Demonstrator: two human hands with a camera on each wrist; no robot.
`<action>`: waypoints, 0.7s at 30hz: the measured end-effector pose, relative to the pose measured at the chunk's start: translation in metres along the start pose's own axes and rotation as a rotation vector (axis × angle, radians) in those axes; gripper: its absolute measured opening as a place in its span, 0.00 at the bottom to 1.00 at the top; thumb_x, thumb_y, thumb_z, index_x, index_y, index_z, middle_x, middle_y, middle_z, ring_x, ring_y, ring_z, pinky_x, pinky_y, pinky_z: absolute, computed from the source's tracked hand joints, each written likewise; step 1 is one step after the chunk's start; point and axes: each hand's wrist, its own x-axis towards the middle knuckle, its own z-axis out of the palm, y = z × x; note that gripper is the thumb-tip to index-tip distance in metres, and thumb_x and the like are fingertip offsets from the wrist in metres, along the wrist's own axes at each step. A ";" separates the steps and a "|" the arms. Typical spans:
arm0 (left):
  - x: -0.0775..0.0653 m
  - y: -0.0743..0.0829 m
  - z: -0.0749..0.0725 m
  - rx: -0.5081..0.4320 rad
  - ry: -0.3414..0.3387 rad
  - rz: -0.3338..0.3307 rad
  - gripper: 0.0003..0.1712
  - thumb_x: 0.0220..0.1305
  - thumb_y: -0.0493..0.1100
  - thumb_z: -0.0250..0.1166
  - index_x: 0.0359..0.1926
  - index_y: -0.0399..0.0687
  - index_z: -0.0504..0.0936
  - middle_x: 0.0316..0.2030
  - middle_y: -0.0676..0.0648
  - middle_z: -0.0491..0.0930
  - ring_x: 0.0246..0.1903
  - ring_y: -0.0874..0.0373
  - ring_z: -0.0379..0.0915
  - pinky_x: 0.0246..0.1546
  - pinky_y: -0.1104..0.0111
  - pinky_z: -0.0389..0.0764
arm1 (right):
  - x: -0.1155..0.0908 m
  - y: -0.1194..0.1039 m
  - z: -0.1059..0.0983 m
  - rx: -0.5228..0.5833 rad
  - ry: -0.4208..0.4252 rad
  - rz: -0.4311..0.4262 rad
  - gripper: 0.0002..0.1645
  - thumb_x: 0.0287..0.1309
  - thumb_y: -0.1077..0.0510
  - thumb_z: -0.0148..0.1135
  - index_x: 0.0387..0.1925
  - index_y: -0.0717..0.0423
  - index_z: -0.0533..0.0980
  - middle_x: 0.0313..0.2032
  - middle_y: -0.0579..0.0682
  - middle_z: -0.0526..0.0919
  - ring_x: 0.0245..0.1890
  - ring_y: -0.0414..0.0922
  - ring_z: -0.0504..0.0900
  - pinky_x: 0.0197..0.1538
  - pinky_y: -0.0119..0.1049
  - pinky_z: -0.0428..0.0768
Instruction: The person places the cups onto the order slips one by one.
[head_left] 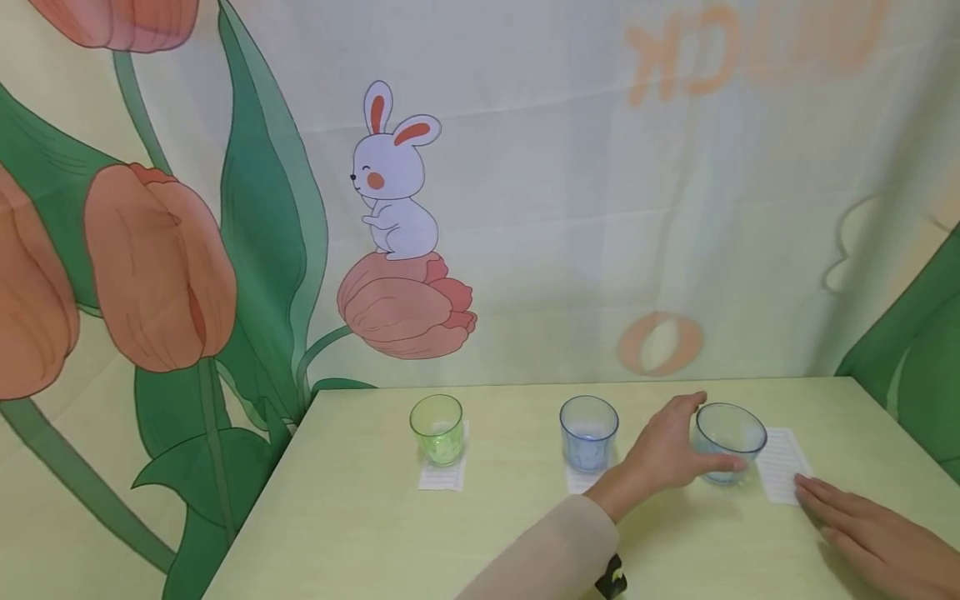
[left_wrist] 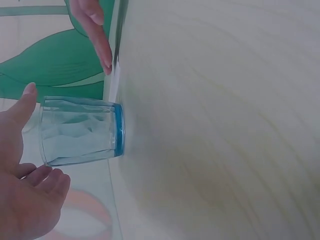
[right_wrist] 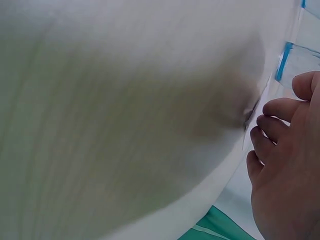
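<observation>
My left hand is around a pale blue glass standing upright on the table. Its thumb crosses in front of the glass, while the index finger reaches behind the rim. The left wrist view shows this glass between the spread thumb and the bent fingers of my left hand; a gap separates the thumb from the rim. The fingers are at the rim's opposite side. To the right of the glass lies a white lined paper. My right hand lies low with extended fingers, fingertips at the paper's near right edge.
Farther left, a blue glass and a green glass stand on papers on the pale yellow table. A printed curtain with tulips and a rabbit hangs along the table's back edge.
</observation>
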 end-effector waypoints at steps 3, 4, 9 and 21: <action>0.000 0.000 0.002 -0.018 -0.004 0.001 0.58 0.55 0.71 0.78 0.80 0.56 0.66 0.74 0.61 0.68 0.72 0.67 0.65 0.67 0.75 0.69 | 0.000 -0.001 0.002 -0.016 -0.038 0.031 0.30 0.68 0.59 0.68 0.68 0.66 0.77 0.77 0.15 0.32 0.74 0.15 0.32 0.69 0.11 0.33; 0.000 0.000 0.002 -0.020 -0.001 0.001 0.58 0.55 0.71 0.78 0.80 0.56 0.66 0.74 0.62 0.68 0.71 0.67 0.65 0.67 0.76 0.70 | 0.000 -0.002 0.002 -0.016 -0.044 0.035 0.28 0.68 0.58 0.68 0.64 0.69 0.79 0.76 0.15 0.32 0.74 0.14 0.32 0.69 0.11 0.33; 0.002 0.002 0.004 -0.013 0.025 -0.008 0.57 0.54 0.71 0.79 0.78 0.55 0.67 0.73 0.61 0.70 0.70 0.68 0.66 0.66 0.76 0.70 | 0.000 -0.002 0.003 0.007 -0.045 0.045 0.29 0.68 0.58 0.68 0.66 0.68 0.78 0.77 0.15 0.34 0.74 0.14 0.33 0.68 0.09 0.35; 0.009 0.001 0.016 0.015 0.066 -0.007 0.52 0.55 0.69 0.79 0.75 0.53 0.71 0.68 0.59 0.75 0.66 0.68 0.71 0.63 0.78 0.72 | -0.001 0.000 0.007 0.064 -0.089 0.081 0.30 0.73 0.59 0.63 0.72 0.62 0.73 0.76 0.13 0.35 0.73 0.13 0.34 0.65 0.07 0.37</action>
